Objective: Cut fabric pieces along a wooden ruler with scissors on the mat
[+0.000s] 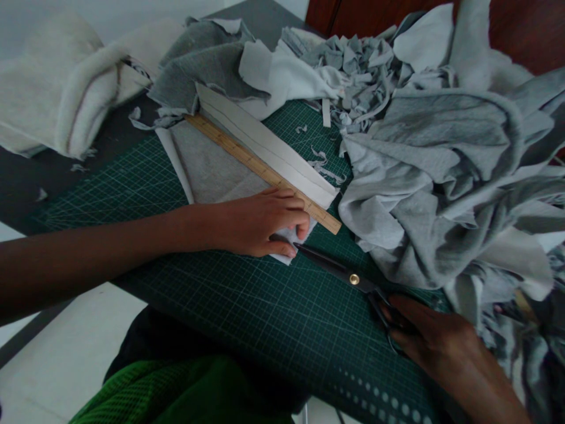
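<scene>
My left hand (269, 221) presses on a grey fabric piece (216, 159) lying on the green cutting mat (247, 306). Its fingers are bent, and the thumb pins the fabric's near corner. Just beyond the knuckles, a wooden ruler (260, 168) lies slantwise over the fabric. Alongside the ruler is a long pale strip (273, 147) with a dark line along it. My right hand (436, 341) is closed round the handles of black fabric scissors (326, 266). The blades look nearly closed, and their tips touch or almost touch the fabric by my left thumb.
A big heap of grey fabric (424, 176) covers the right side. Crumpled scraps (353, 65) and a darker grey piece (207, 59) lie at the back. Cream fabric (83, 88) sits at the far left. Small offcuts (324, 165) are scattered beyond the ruler.
</scene>
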The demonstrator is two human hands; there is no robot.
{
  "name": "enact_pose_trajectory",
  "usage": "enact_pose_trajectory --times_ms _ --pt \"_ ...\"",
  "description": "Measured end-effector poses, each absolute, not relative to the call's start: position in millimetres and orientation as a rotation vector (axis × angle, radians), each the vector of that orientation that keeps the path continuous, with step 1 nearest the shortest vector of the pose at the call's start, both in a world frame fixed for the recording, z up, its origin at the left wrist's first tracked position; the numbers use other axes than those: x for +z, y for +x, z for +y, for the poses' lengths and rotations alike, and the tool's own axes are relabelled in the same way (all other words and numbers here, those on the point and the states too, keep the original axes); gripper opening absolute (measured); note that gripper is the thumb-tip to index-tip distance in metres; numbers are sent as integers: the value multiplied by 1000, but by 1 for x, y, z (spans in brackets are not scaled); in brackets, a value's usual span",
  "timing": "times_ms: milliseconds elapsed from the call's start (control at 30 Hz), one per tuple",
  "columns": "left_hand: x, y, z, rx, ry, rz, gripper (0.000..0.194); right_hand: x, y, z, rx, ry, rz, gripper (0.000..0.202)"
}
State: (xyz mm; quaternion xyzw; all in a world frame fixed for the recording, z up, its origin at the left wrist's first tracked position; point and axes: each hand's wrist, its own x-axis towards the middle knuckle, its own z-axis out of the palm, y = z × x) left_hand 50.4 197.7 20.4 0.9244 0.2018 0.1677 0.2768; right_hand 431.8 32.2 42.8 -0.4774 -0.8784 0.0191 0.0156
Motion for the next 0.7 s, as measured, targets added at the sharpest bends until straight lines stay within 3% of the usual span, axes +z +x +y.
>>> enact_pose_trajectory --times_ms 700 --pt "20 50 197 467 2464 540 23 50 440 48 201 -1399 -2772 32"
